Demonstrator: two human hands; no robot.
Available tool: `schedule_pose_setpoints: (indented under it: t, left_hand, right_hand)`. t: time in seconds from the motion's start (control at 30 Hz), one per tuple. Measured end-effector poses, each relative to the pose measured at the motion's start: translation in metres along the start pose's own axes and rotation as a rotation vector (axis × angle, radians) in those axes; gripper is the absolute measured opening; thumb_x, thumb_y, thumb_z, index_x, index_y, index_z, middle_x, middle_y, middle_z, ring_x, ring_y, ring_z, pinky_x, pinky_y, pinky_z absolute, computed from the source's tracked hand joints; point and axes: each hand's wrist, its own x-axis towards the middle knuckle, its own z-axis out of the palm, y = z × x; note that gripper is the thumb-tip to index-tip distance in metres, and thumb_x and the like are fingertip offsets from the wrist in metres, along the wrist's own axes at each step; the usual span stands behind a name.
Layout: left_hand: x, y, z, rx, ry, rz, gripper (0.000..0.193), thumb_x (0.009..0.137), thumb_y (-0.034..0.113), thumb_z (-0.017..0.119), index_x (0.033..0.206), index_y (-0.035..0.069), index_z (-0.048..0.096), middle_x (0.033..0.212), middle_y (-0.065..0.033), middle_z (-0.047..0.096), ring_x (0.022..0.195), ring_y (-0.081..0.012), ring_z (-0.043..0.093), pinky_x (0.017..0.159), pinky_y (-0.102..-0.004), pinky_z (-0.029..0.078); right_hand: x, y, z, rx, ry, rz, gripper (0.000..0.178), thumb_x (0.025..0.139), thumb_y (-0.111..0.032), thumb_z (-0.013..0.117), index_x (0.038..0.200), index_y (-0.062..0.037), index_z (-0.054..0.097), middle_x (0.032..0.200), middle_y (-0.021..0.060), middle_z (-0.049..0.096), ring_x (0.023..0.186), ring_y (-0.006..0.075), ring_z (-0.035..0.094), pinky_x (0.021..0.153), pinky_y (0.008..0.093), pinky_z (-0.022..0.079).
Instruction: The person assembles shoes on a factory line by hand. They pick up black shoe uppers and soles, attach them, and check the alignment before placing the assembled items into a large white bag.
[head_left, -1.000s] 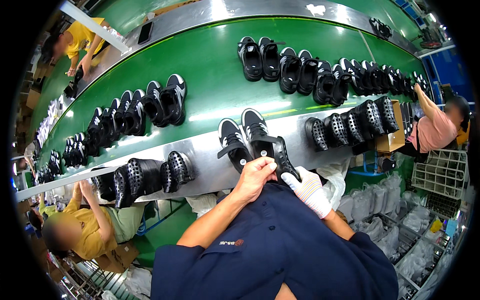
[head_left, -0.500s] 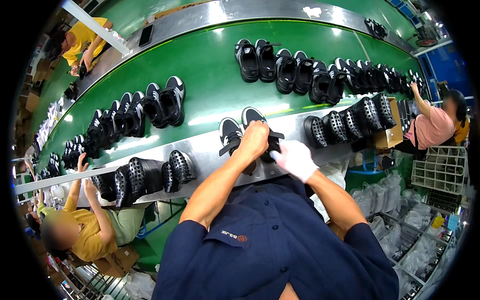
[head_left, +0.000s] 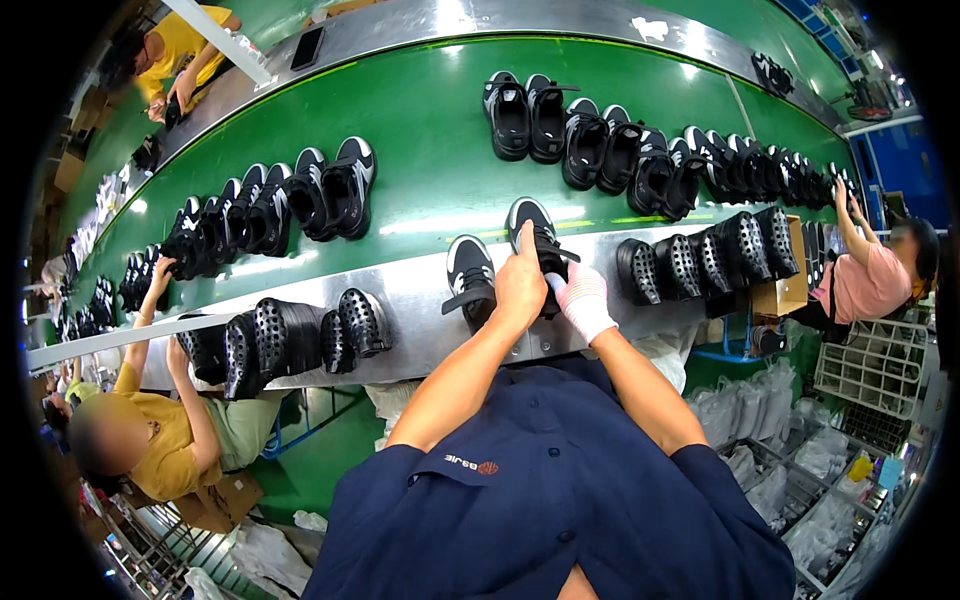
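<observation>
A black-and-white sneaker [head_left: 530, 212] is between my two hands at the steel edge of the bench, its toe pointing away from me. My bare left hand [head_left: 520, 285] grips it from the left, thumb stretched along the tongue. On its right side, my right hand [head_left: 586, 302], in a white glove, is closed on it near the heel opening. A dark strap end shows just above the gloved fingers; my hands cover much of the rear. The matching sneaker [head_left: 468, 268] stands just left, its strap [head_left: 466, 298] sticking out sideways, untouched.
Black perforated shoe inserts [head_left: 275, 340] stand left on the steel ledge, more inserts [head_left: 708, 255] right. Sneaker rows [head_left: 350, 190] line the green belt [head_left: 430, 130]. Co-workers sit left [head_left: 165, 445] and right [head_left: 880, 265]; another is across the belt. Bagged items [head_left: 770, 400] fill racks lower right.
The held sneaker has shifted right and away from its mate. My left hand has moved right with it, and my gloved right hand has closed in on the shoe.
</observation>
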Motion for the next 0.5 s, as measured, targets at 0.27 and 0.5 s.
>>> schedule_pose_setpoints:
  t: [0.27, 0.5]
  left_hand:
    - [-0.028, 0.010, -0.033, -0.083, 0.287, 0.341, 0.071, 0.086, 0.006, 0.072, 0.150, 0.003, 0.042, 0.093, -0.0221, 0.068, 0.090, -0.0405, 0.068, 0.081, -0.0484, 0.055]
    - [-0.126, -0.076, -0.034, -0.068, 0.104, -0.267, 0.046, 0.093, 0.023, 0.070, 0.125, -0.006, 0.056, 0.110, -0.0285, 0.067, 0.101, -0.0463, 0.068, 0.084, -0.0521, 0.056]
  right_hand:
    - [0.027, -0.010, 0.008, 0.076, 0.045, 0.120, 0.032, 0.087, -0.035, 0.071, 0.100, -0.0066, 0.078, 0.088, 0.0237, 0.074, 0.088, 0.0429, 0.073, 0.078, 0.0474, 0.057]
    - [-0.010, 0.018, 0.016, 0.204, 0.016, -0.136, 0.018, 0.085, -0.015, 0.072, 0.100, -0.0068, 0.076, 0.087, 0.0190, 0.074, 0.085, 0.0393, 0.072, 0.080, 0.0424, 0.057]
